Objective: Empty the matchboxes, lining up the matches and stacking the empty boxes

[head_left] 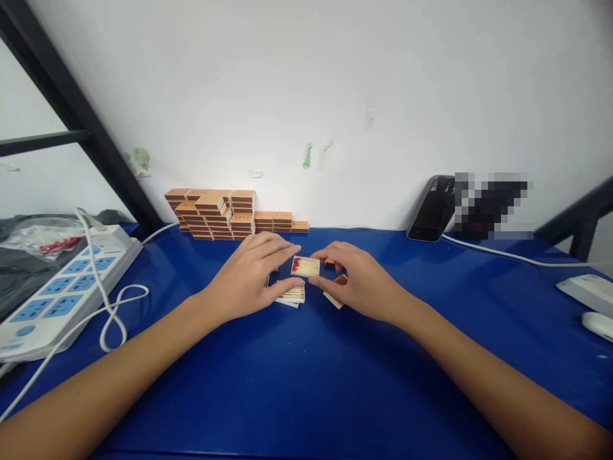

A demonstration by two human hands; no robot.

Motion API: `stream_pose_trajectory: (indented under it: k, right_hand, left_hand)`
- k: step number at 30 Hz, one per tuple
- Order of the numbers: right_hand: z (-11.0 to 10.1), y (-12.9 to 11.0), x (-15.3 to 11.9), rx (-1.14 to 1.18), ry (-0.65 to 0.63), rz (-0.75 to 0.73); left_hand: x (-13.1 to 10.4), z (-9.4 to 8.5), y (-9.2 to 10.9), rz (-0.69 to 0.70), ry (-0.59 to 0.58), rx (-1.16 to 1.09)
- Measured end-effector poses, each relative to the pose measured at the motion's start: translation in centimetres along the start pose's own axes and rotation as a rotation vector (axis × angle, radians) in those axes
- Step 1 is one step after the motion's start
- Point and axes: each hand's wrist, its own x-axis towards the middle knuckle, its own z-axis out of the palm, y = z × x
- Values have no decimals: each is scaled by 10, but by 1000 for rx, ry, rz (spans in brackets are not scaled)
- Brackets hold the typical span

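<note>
A white matchbox tray (305, 273) of red-tipped matches lies between my two hands. My right hand (357, 278) has its index finger and thumb at the tray's right corners, gripping that end. My left hand (256, 275) is arched at the tray's left side, thumb and index finger apart. Its thumb reaches over another tray of matches (294, 294), stacked on something white; the fingers partly cover this stack. Under my right hand is an orange-brown matchbox piece (338, 291) with a white edge, and a smaller brown piece (329, 262) shows behind its fingers.
Stacked matchboxes (218, 214) stand against the wall at the back left of the blue table (306, 383). A white power strip (71, 287) with a looping cable lies left. A dark phone (431, 207) leans on the wall at right, near white devices (589, 294).
</note>
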Motion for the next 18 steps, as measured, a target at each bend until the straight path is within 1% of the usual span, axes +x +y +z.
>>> stream_pose_trajectory:
  k: [2,4,9,11,14,18]
  right_hand:
    - [2,3,0,-118,13,-27]
    - [5,4,0,-196,-4,-62]
    - [6,3,-2,-207,-81,-79]
    - [2,5,-1,-190,-75,-67]
    - [-8,11,1,-190,-17,-45]
    - [-21,20,4,-223,31,33]
  left_hand:
    - [1,-2,-1,1,57,25]
    - [3,-4,-1,5,102,42]
    - [3,-5,-1,42,159,42]
    - [2,-4,-2,58,165,45]
    - [2,-4,-3,74,168,66]
    - [2,-4,-4,89,169,98]
